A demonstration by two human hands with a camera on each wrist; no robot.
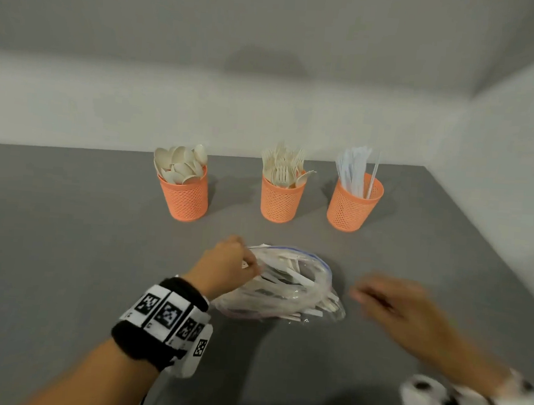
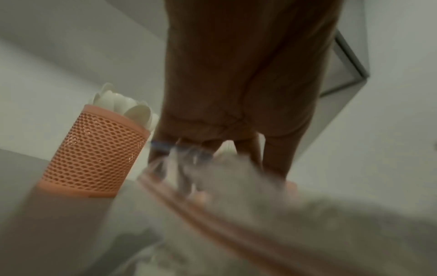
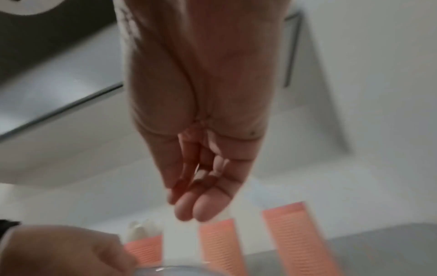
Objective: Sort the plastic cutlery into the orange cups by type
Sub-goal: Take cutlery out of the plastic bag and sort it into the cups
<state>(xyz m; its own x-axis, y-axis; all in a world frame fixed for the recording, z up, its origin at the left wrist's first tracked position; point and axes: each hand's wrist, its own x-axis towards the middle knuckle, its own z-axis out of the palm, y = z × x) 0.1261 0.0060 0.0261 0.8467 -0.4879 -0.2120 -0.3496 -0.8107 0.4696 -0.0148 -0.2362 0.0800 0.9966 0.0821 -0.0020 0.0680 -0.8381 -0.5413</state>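
Three orange mesh cups stand in a row on the grey table: the left cup [image 1: 184,196] holds spoons [image 1: 181,163], the middle cup [image 1: 281,200] holds forks [image 1: 281,166] and one spoon, the right cup [image 1: 353,206] holds wrapped pieces. In front of them lies a clear zip bag [image 1: 284,286] with white cutlery inside. My left hand [image 1: 232,260] pinches the bag's open edge at its left side. My right hand [image 1: 392,301], blurred, hovers just right of the bag, fingers straight and holding nothing. In the right wrist view the right hand [image 3: 201,205] shows straight fingers together.
The grey table [image 1: 65,234] runs to a white wall behind the cups and another wall on the right. In the left wrist view the spoon cup [image 2: 94,153] stands close beside the left hand [image 2: 212,149].
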